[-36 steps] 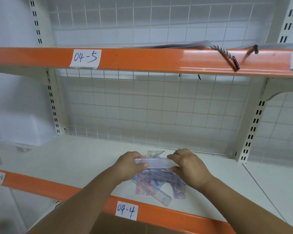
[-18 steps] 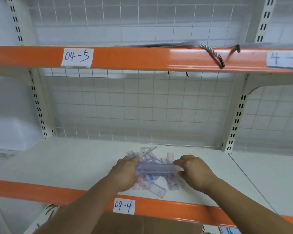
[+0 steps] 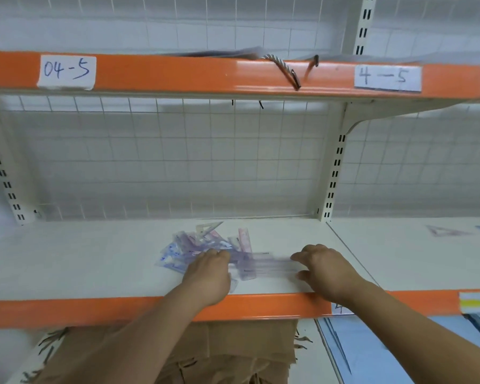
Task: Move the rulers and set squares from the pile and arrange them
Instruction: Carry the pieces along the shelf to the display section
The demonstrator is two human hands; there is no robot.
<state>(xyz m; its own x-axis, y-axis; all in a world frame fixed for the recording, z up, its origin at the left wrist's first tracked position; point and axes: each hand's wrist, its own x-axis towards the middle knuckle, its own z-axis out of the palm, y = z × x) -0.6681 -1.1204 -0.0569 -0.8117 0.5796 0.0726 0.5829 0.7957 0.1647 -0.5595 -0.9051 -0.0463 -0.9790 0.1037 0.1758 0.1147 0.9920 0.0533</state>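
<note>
A clear ruler [image 3: 263,266], blurred, lies crosswise at the near edge of the pile [image 3: 197,242] on the shelf [image 3: 94,259] — left hand [image 3: 208,273] curled over one end, right hand [image 3: 324,270] pinching the other between fingers and thumb.

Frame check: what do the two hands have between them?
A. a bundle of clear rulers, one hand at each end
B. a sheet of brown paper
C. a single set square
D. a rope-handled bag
A: the left hand and right hand grip opposite ends of the bundle of clear rulers, just right of the pile on the shelf.
</note>
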